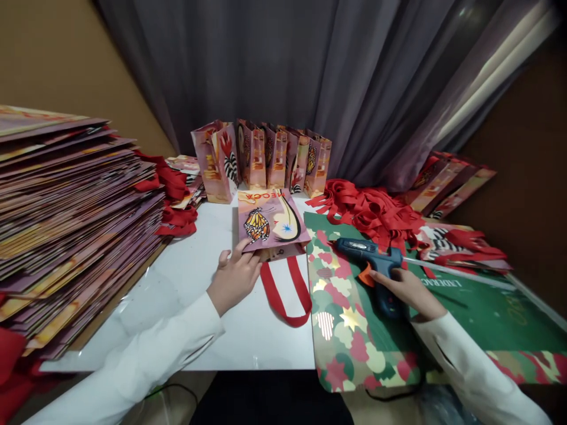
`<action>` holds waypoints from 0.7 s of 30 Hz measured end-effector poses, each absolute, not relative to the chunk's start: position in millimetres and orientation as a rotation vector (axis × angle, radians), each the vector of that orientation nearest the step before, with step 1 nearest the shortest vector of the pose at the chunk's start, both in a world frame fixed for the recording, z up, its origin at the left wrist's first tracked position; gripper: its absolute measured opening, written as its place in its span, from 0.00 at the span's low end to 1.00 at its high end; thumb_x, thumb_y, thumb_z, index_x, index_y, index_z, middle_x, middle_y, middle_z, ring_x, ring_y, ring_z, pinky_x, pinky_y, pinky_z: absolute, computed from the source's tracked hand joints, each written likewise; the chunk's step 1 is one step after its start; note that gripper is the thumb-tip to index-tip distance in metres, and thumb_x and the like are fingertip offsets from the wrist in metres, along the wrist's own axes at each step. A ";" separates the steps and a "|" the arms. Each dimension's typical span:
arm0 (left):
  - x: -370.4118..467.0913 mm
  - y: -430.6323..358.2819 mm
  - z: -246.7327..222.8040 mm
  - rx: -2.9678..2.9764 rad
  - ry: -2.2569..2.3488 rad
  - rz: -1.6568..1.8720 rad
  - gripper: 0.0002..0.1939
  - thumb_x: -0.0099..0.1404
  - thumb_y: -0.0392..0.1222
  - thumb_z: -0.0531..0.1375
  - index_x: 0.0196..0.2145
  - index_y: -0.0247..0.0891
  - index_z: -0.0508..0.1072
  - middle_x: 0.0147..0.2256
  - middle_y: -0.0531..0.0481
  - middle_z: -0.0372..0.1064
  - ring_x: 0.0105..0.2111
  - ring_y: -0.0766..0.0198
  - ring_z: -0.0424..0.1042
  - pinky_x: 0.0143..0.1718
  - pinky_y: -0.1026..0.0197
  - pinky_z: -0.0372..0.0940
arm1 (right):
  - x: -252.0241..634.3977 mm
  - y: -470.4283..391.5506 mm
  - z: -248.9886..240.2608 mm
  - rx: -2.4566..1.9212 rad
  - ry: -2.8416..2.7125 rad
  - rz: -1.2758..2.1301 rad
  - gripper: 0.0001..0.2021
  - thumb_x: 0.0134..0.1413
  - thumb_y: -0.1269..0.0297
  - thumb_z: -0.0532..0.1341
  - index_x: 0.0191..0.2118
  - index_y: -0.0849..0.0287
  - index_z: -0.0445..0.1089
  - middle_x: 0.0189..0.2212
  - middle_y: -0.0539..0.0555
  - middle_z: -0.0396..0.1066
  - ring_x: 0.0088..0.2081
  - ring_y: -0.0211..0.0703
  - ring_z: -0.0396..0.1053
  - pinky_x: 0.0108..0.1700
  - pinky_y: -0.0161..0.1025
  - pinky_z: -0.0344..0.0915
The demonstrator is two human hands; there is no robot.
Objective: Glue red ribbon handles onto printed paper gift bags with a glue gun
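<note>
A paper gift bag [274,221] with a butterfly and red lettering lies flat on the white table, its mouth toward me. A red ribbon handle [287,316] loops out of that mouth. My left hand [234,276] grips the bag at the left of its mouth, index finger on the printed face; the other fingertips are partly hidden. To the right, my right hand [405,289] is wrapped round the handle of a blue glue gun [372,251] with an orange trigger. A glue stick [452,271] juts from its back, and the nozzle points left toward the bag.
Flat printed bags form a tall stack [80,224] on the left. Several upright bags [274,153] stand at the back before a grey curtain [266,59]. A pile of red ribbons [372,206] lies behind the green patterned board [478,319], with more bags [452,183] at far right.
</note>
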State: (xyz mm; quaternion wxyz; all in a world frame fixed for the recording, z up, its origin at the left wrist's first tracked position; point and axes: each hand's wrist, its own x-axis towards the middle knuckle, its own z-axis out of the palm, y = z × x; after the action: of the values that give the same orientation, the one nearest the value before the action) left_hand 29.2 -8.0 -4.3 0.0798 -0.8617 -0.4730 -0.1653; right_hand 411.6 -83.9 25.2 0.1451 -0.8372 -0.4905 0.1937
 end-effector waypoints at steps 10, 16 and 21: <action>41.3 -9.8 -2.9 -2.636 -1.496 -0.488 0.18 0.68 0.35 0.46 0.34 0.37 0.77 0.46 0.40 0.75 0.64 0.45 0.53 0.54 0.40 0.47 | 308.2 -75.9 62.7 -2.270 -1.893 -0.074 0.14 0.63 0.60 0.50 0.31 0.58 0.68 0.28 0.59 0.74 0.30 0.48 0.71 0.29 0.38 0.55; 43.3 -8.5 -6.9 -2.626 -1.498 -0.506 0.20 0.65 0.34 0.47 0.44 0.38 0.77 0.50 0.38 0.73 0.64 0.44 0.51 0.54 0.38 0.47 | 200.3 -18.1 28.6 -1.543 -2.164 0.711 0.09 0.61 0.70 0.51 0.34 0.57 0.67 0.34 0.52 0.76 0.36 0.40 0.72 0.35 0.32 0.62; 32.5 0.6 -7.8 -2.616 -1.533 -0.464 0.18 0.65 0.34 0.48 0.38 0.38 0.79 0.46 0.36 0.75 0.64 0.40 0.50 0.52 0.35 0.48 | 174.6 4.1 3.3 -1.492 -2.224 0.582 0.12 0.55 0.75 0.54 0.44 0.62 0.69 0.46 0.63 0.74 0.49 0.52 0.69 0.51 0.42 0.61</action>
State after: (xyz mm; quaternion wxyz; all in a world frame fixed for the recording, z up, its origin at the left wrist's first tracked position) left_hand 32.5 0.6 -7.8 0.0371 -0.8523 -0.4993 -0.1512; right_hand 174.6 4.1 3.3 0.1992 -0.5334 -0.7953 0.2081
